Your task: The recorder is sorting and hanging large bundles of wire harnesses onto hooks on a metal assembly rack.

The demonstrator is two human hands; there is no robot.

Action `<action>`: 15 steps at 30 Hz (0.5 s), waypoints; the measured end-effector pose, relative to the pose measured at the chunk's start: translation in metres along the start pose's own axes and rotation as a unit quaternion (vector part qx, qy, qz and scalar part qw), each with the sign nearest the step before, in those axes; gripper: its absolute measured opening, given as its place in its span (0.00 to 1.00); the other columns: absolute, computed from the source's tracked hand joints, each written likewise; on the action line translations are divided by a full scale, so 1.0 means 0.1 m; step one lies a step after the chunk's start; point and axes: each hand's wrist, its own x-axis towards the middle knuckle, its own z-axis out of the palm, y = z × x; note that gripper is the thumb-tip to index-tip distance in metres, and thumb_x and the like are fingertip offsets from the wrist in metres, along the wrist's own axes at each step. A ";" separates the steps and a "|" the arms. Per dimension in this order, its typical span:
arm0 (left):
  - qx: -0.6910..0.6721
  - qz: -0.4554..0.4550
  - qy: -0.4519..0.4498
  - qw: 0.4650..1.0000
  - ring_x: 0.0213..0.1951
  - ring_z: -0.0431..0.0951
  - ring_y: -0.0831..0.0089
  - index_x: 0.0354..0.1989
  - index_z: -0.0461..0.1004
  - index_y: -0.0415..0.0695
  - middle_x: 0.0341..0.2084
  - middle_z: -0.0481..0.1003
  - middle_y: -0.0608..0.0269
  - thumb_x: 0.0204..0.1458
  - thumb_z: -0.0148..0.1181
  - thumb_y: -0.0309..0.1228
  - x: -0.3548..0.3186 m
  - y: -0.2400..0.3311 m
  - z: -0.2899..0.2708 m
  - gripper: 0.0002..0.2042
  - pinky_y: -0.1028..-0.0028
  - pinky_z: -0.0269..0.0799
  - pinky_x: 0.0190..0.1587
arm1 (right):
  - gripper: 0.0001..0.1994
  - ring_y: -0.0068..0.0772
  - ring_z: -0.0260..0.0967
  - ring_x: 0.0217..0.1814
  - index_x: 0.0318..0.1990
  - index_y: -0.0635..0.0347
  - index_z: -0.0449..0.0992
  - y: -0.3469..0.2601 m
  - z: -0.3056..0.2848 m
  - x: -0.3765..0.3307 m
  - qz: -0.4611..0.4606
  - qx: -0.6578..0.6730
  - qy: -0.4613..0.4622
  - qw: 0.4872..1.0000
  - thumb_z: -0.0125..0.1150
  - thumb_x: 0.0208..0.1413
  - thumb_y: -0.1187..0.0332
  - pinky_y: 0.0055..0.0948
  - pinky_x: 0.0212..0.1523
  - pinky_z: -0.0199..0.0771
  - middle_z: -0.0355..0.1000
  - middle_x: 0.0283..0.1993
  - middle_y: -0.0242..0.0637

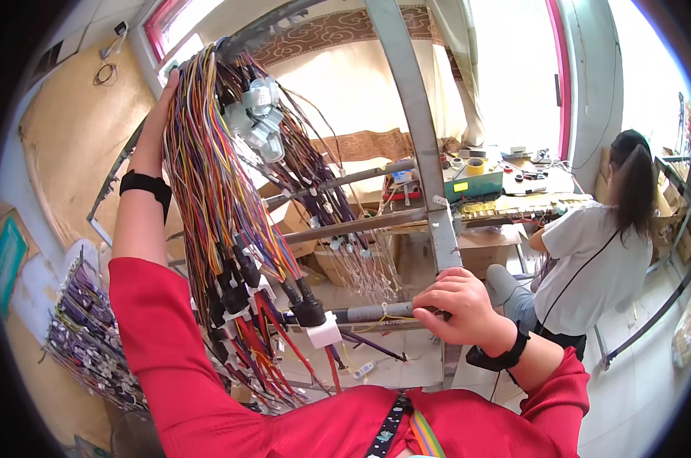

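A thick bundle of wire harnesses [208,175] in many colours hangs from the top of a metal rack, with black sleeves and white connectors [324,333] at its lower end. My left hand [167,95] is raised against the bundle's upper left side. Its fingers pass behind the wires, out of sight. Clear plastic-wrapped connectors [263,114] hang beside the bundle. My right hand [458,307] is closed, its bent fingers over the rack's lower bar [368,313] where that meets the grey upright [442,237].
More harnesses [93,320] hang at the lower left. Behind the rack, thinner wires [360,267] dangle near cardboard boxes. A person [597,237] in a light shirt sits at the right, near a workbench [513,204] with a green box-shaped device [475,185] and tape rolls.
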 end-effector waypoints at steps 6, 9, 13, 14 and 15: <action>0.041 0.058 -0.030 0.997 0.47 0.83 0.76 0.60 0.79 0.41 0.50 0.83 0.63 0.63 0.61 0.60 0.19 0.34 0.74 0.33 0.75 0.76 0.52 | 0.07 0.36 0.76 0.29 0.28 0.51 0.83 0.00 0.01 0.00 -0.010 0.001 0.016 1.000 0.75 0.53 0.62 0.34 0.46 0.77 0.77 0.25 0.29; 0.057 0.091 -0.052 0.993 0.46 0.83 0.77 0.60 0.80 0.41 0.50 0.83 0.64 0.63 0.62 0.58 0.31 0.43 1.38 0.32 0.75 0.76 0.52 | 0.09 0.37 0.75 0.28 0.27 0.51 0.82 0.05 -0.01 -0.03 -0.011 0.000 0.031 0.999 0.75 0.53 0.60 0.35 0.46 0.77 0.76 0.25 0.30; 0.055 0.134 -0.053 0.988 0.47 0.83 0.78 0.59 0.80 0.40 0.48 0.84 0.66 0.64 0.64 0.53 0.34 0.54 2.05 0.28 0.76 0.76 0.52 | 0.07 0.35 0.79 0.35 0.34 0.51 0.86 0.08 -0.07 -0.11 -0.007 -0.008 0.002 1.000 0.75 0.53 0.61 0.35 0.51 0.77 0.81 0.31 0.30; 0.064 0.127 -0.082 0.987 0.48 0.84 0.77 0.62 0.79 0.41 0.49 0.84 0.66 0.64 0.64 0.52 0.40 0.63 2.14 0.28 0.76 0.76 0.54 | 0.12 0.40 0.79 0.35 0.31 0.55 0.81 0.10 -0.06 -0.13 -0.006 -0.011 -0.001 1.000 0.73 0.53 0.57 0.38 0.51 0.77 0.79 0.28 0.34; 0.066 0.127 -0.083 0.986 0.48 0.84 0.77 0.62 0.79 0.41 0.49 0.84 0.66 0.64 0.64 0.52 0.40 0.66 2.19 0.28 0.76 0.76 0.54 | 0.12 0.40 0.79 0.35 0.31 0.55 0.81 0.12 -0.07 -0.14 -0.006 -0.010 0.001 1.000 0.73 0.53 0.57 0.38 0.51 0.77 0.79 0.28 0.34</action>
